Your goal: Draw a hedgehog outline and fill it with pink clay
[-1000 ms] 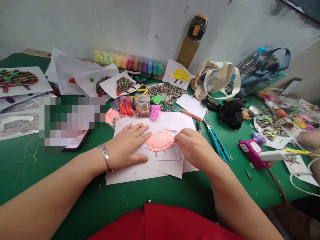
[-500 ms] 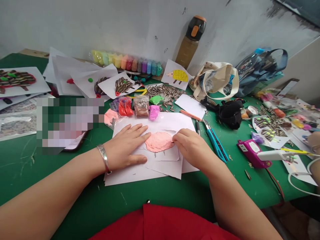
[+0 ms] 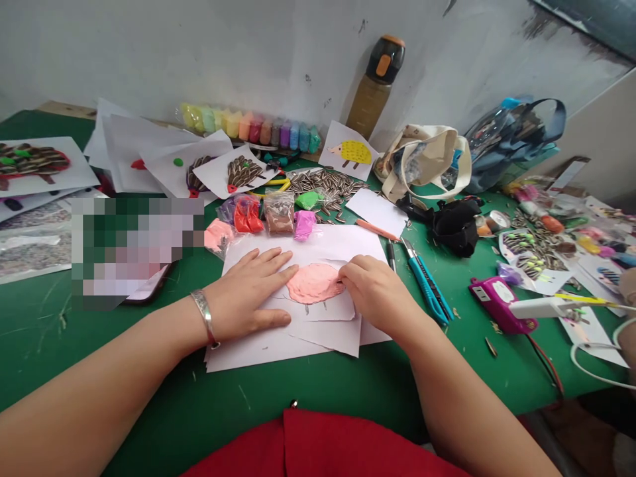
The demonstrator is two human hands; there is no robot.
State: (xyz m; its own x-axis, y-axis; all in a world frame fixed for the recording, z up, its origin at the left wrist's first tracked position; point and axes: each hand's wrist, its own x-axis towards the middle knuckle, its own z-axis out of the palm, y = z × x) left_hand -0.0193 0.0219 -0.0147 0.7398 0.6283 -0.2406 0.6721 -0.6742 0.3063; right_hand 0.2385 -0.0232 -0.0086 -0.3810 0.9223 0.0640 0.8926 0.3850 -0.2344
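Note:
An oval of flattened pink clay [image 3: 314,283] covers a drawn animal outline with short pencilled legs on a white paper sheet [image 3: 328,335]. My left hand [image 3: 251,291] lies flat with fingers spread, holding the paper down at the oval's left. At the oval's right edge, my right hand [image 3: 375,291] is closed in a pinch. A small dark tip, which looks like a sunflower seed, shows at its fingertips against the clay; the fingers hide most of it. More sunflower seeds [image 3: 325,185] lie in a pile behind the paper.
Bagged red clay [image 3: 248,215], brown clay [image 3: 279,213] and purple clay [image 3: 304,225] sit behind the sheets. To the right lie a blue utility knife [image 3: 426,281], a pen [image 3: 391,254] and a magenta device [image 3: 501,305]. A bottle [image 3: 373,86] stands at the wall.
My right hand has shifted slightly left, bringing its fingertips and the dark tip onto the pink clay's right edge. My left hand stays flat on the paper.

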